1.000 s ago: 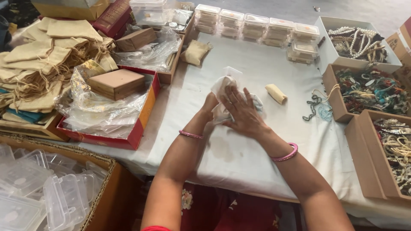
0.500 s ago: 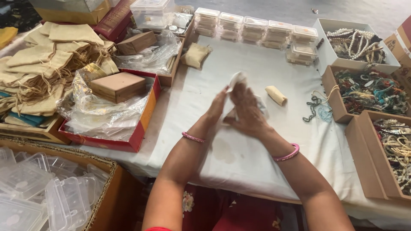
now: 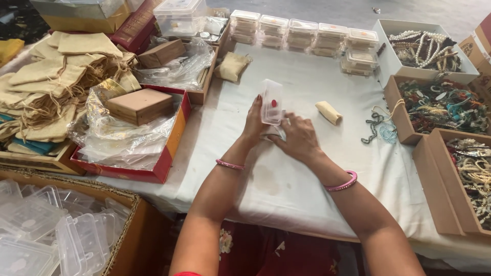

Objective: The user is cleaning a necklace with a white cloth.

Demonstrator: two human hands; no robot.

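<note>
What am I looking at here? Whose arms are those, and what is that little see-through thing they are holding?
The picture comes from a camera worn on a person's head, looking down, so the arms are that person's own. The left hand holds a small clear plastic box upright, with something red inside. The right hand rests just below it on some white wrapping. They work over a table with a white cloth. On it lie a small rolled cloth bundle, stacks of clear boxes and cardboard boxes of beads. To the left is a pile of tan cloth pouches.
</note>
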